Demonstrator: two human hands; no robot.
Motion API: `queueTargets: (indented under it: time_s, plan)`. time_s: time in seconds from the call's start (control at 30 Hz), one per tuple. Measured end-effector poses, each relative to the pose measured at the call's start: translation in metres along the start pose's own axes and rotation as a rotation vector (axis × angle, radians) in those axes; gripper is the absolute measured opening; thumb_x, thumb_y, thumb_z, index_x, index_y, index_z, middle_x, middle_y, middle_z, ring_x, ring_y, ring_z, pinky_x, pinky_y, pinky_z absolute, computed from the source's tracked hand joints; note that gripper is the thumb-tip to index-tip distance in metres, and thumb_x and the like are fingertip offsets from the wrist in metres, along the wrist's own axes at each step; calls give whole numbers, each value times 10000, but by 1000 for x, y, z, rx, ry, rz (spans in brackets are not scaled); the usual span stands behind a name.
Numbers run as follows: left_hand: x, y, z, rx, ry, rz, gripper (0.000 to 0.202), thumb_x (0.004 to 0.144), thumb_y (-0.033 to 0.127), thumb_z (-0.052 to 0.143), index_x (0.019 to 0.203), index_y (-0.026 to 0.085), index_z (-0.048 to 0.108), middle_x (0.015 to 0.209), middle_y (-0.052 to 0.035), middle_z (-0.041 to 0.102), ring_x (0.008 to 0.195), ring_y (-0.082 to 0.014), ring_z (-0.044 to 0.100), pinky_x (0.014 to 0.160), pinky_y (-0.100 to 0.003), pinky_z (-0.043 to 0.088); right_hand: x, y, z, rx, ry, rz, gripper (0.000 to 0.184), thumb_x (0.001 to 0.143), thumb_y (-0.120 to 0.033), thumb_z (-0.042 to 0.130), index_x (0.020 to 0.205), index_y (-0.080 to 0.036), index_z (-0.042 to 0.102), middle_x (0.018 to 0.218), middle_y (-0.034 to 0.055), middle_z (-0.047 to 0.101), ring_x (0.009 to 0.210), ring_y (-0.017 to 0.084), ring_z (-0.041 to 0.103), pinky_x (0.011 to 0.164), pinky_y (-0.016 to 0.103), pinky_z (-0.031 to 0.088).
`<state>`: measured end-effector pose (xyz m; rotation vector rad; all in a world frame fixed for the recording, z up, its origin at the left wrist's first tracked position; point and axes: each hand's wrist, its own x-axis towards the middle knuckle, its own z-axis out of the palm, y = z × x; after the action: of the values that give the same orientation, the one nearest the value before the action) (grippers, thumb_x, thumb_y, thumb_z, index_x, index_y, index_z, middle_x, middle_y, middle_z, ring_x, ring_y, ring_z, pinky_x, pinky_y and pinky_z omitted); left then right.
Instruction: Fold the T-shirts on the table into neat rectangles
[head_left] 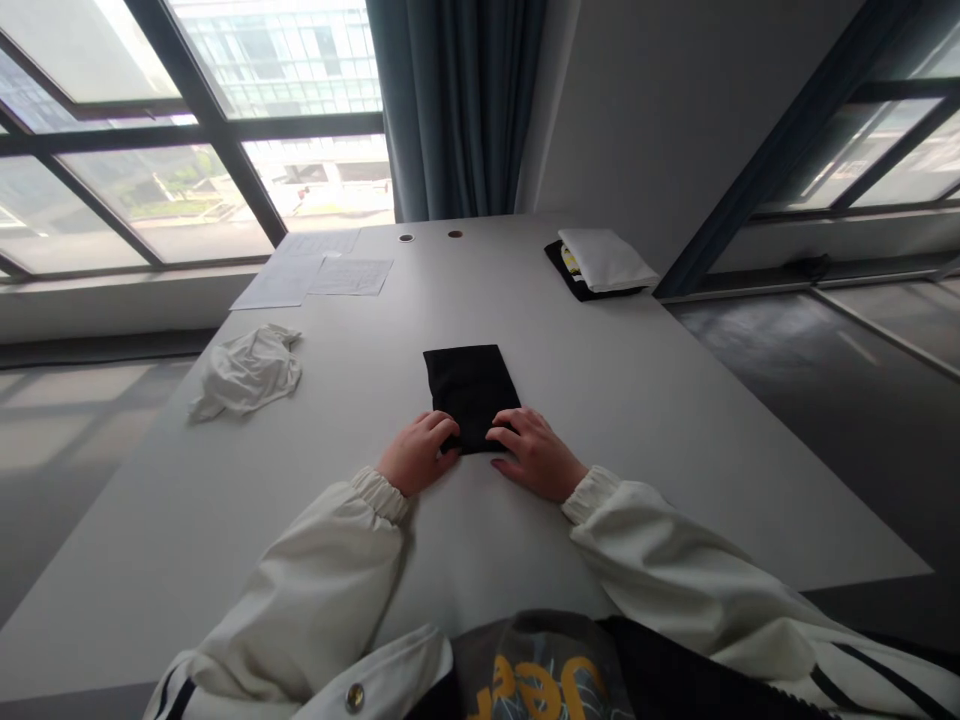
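Observation:
A folded black cloth (pixel 472 385) lies flat on the white table in front of me, roughly rectangular. My left hand (pixel 421 450) is at its near left corner, fingers curled over the fabric and thumb by the near edge. At the near right corner, my right hand (pixel 536 455) has its bent fingers on the cloth, with the thumb below the edge. Both hands appear to grip the cloth, though the fabric between thumb and fingers is mostly hidden.
A crumpled white cloth (pixel 251 370) lies on the left of the white table (pixel 600 370). Printed papers (pixel 349 276) rest at the back left. Toward the back right, a folded white item (pixel 606 262) sits on a black one (pixel 570 275). Windows and a blue curtain (pixel 457 110) stand behind.

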<state>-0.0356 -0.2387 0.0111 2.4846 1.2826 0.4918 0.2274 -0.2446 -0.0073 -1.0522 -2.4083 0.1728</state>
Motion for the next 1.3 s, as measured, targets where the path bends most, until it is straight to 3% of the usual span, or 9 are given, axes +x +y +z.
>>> queueTargets:
  time_s: [0.17,0.37,0.67,0.83,1.0,1.1,1.17,1.23,1.3]
  plan:
    - [2,-5,10,52,120,-106,223,906,280,691,1118,260,624,1217,-86,638,1167,-280,625,1061,-434,519,12,5,10,-26,25,16,266,985,-98,536,1140,-212,720,1143,116,669,1058,260,594,986,418,511]
    - [4,-9,19,99,169,-269,435,861,325,750,1243,242,560,1269,-110,603,1146,-290,657,1016,-427,538,20,18,9,-86,26,11,294,962,-49,522,1074,-220,734,1084,91,666,1007,244,563,932,376,487]
    - [5,-5,12,93,112,-367,501,873,296,698,1343,251,530,1175,-82,703,1120,-286,686,994,-421,516,27,28,6,-237,21,-12,306,967,-43,491,852,-209,722,892,81,639,907,241,511,851,378,388]
    - [4,-10,8,47,86,-340,452,872,268,649,1318,249,572,1105,-59,747,1064,-269,704,978,-404,511,26,28,6,-172,-81,-57,231,889,-42,560,903,-201,728,894,76,662,929,244,539,869,389,389]
    - [1,-13,1,-65,61,-374,429,884,179,532,1292,285,611,984,1,773,856,-216,711,851,-350,534,24,24,4,-83,-69,-82,229,873,-95,590,986,-212,752,1102,106,688,1099,276,570,1022,467,430]
    - [1,-12,-1,-28,117,-392,310,938,199,490,1151,295,693,1003,-16,772,946,-229,709,921,-368,541,26,23,2,-7,-27,-122,273,877,-132,589,1078,-228,747,1346,122,636,1291,295,540,1186,552,369]
    - [5,-12,2,45,218,-351,276,999,288,490,1153,272,718,1185,-69,748,1108,-254,684,1052,-410,507,30,25,4,23,-6,-101,342,930,-173,565,1231,-228,717,1505,125,562,1427,290,477,1246,567,322]
    - [13,-13,9,97,300,-321,366,1038,376,485,1322,243,674,1449,-122,633,1310,-285,604,1162,-457,441,35,28,9,8,-21,-27,433,996,-236,537,1417,-220,637,1624,136,471,1534,301,378,1262,580,306]
    - [22,-17,18,102,266,-318,503,1054,407,471,1513,210,535,1613,-157,492,1467,-303,488,1222,-494,383,40,32,17,-38,-102,61,519,1033,-307,536,1543,-213,543,1686,157,397,1577,339,316,1253,613,303]
